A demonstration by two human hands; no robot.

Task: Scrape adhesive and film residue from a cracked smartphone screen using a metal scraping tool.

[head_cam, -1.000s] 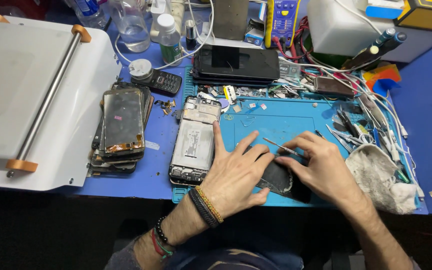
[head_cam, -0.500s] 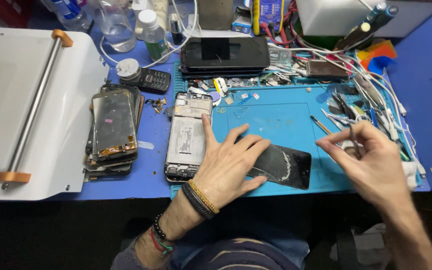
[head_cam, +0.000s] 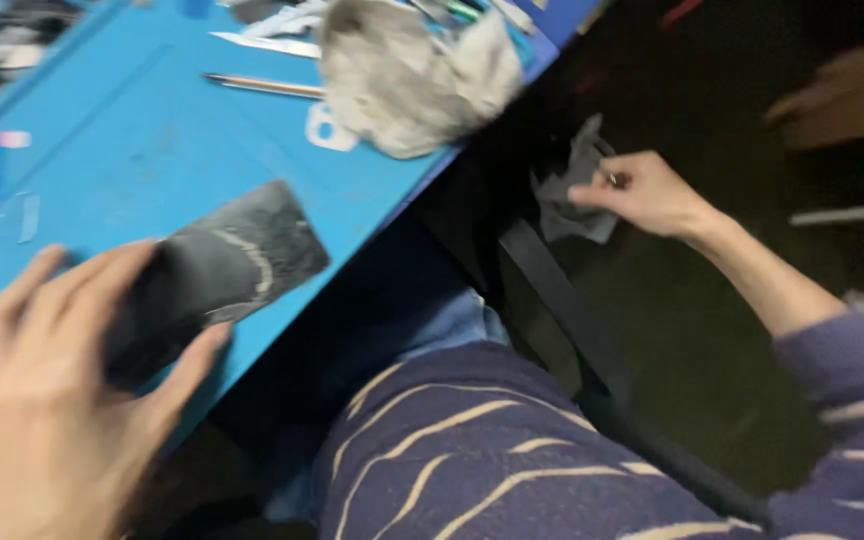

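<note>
Left hand (head_cam: 52, 400) fingers clamp cracked phone screen (head_cam: 217, 275) flat on blue mat (head_cam: 142, 140); right hand (head_cam: 647, 195) fingers pinching grey rag (head_cam: 572, 195) below counter. Keep screen pinned, avoid flex.

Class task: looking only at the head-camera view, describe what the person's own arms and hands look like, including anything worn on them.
Both hands are bare, with no gloves. The right hand leads to a bare forearm, with a dark purple sleeve pushed up near the elbow; it shows pale stripes, like the knitted top. The left hand is blurred; its wrist lies out of frame, so nothing worn there can be seen.
</note>
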